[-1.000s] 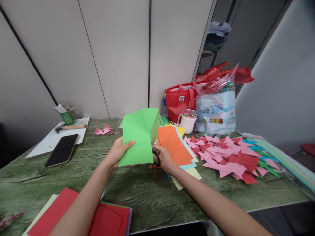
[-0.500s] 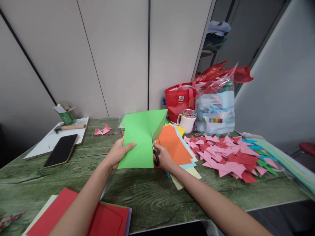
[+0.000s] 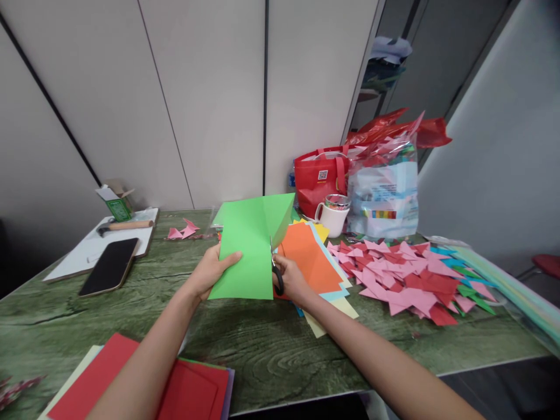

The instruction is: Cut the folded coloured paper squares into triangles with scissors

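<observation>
A bright green sheet of paper [image 3: 245, 245] is held up over the table, pinched at its left edge by my left hand [image 3: 210, 269], thumb on top. My right hand [image 3: 289, 275] is closed around black-handled scissors [image 3: 277, 274]. Their blades are at a cut running up the sheet, and the strip right of the cut bends away. Just beyond my right hand lie stacked sheets, with an orange sheet [image 3: 308, 259] on top. Beneath my left forearm is a pile of red paper [image 3: 196, 388].
Pink and red paper stars [image 3: 394, 274] are heaped at right. Behind them stand a white mug [image 3: 333, 216], a red bag [image 3: 319, 181] and a filled plastic bag [image 3: 382, 195]. A phone [image 3: 109, 267], a hammer [image 3: 131, 226] and a small green box [image 3: 117, 204] are at left.
Almost nothing differs. The loose right part of the green sheet has shifted very slightly left; both hands and the scissors stay in place.
</observation>
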Demonstrator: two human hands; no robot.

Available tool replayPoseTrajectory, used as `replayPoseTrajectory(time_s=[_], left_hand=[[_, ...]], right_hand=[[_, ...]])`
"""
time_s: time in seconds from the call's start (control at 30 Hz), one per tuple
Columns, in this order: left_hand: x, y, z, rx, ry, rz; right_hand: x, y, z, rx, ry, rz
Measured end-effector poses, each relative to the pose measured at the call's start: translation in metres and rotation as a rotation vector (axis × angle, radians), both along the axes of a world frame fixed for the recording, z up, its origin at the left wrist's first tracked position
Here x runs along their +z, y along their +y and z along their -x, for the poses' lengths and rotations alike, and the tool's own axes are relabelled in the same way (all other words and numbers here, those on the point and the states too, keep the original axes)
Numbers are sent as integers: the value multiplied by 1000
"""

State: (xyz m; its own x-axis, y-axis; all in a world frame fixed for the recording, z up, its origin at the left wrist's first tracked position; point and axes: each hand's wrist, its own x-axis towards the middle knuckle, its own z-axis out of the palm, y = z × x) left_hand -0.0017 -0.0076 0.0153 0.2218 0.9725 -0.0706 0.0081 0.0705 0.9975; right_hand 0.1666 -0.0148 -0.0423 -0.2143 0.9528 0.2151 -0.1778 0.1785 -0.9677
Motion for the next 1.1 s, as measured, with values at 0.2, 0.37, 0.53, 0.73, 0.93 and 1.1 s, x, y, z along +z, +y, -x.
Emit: replayPoseTrajectory(time_s=[0.2, 0.37, 0.53, 0.73, 0.93, 1.1], left_hand=[[0, 0, 0, -7, -17, -1], [-1, 0, 0, -13, -28, 5], [0, 0, 0, -9, -27, 4], [1, -1, 0, -5, -25, 1], [-1, 1, 2, -17, -16, -6], [-1, 1, 1, -24, -17, -8]], right_hand=[[1, -1, 1, -21, -5, -2], [1, -1, 2, -26, 26, -15], [3, -2, 1, -44, 3, -14], [4, -2, 1, -39, -39, -29], [0, -1, 1, -43, -45, -15], [1, 0, 0, -23, -5, -4]])
